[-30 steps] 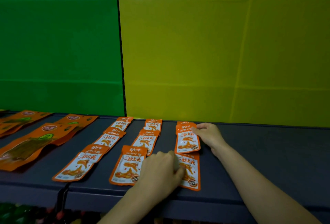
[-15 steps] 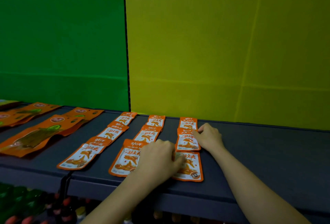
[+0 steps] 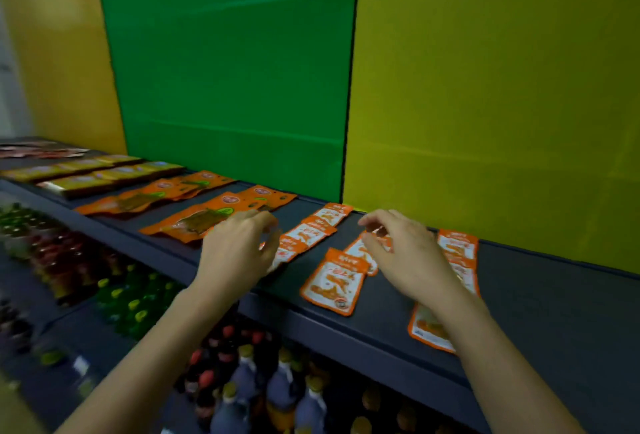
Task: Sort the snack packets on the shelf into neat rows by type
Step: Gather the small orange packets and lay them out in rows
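Note:
Small orange-and-white snack packets lie in three rows on the dark shelf [image 3: 554,305]. My left hand [image 3: 239,250] hovers with loosely curled fingers over the front of the left row [image 3: 313,231] and hides its nearest packet in part. My right hand [image 3: 405,253] reaches over the middle row, its curved fingertips on a packet behind that row's front packet [image 3: 334,283]. The right row [image 3: 457,246] runs under my right forearm, and its front packet [image 3: 426,328] lies near the shelf edge. Neither hand plainly holds a packet.
Large orange packets [image 3: 204,220] lie in two rows to the left, with yellow packets [image 3: 104,177] beyond them. Green [image 3: 235,87] and yellow [image 3: 485,104] panels back the shelf. Bottles [image 3: 242,381] stand on the level below. Bare shelf shows at the right.
The camera has swung left and nearer. Both hands have left the right row: the left hand is now over the left row, the right hand over the middle row.

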A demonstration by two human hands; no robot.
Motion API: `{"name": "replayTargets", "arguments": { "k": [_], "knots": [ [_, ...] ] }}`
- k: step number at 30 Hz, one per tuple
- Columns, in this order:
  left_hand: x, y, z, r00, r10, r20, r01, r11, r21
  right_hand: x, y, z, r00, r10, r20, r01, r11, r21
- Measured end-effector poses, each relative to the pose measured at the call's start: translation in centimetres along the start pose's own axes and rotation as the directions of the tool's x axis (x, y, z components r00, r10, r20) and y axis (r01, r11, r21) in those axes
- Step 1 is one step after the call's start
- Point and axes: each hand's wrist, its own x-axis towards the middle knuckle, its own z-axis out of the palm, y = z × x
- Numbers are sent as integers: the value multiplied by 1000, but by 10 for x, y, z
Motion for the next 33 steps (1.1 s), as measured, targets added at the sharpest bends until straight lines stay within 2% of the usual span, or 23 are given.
{"name": "replayTargets", "arguments": {
  "k": [4,12,20,27,33],
  "knots": [
    [-23,-49,-26,997,-71,-33,74,992,98,6,-51,38,984,-157,83,151,986,72],
    [-71,-164,-83,957,-280,-77,290,907,305,32,-147,123,912,-311,268,261,943,209],
    [-86,-289,-115,904,-403,-142,426,825,371,79,-243,212,862,-413,294,337,900,278],
    [-68,-428,-153,899,-401,-173,436,797,417,142,-348,296,859,-422,288,340,893,295],
    [-55,-534,-161,909,-399,-119,409,806,428,182,-415,372,861,-393,322,296,904,309]
  ]
}}
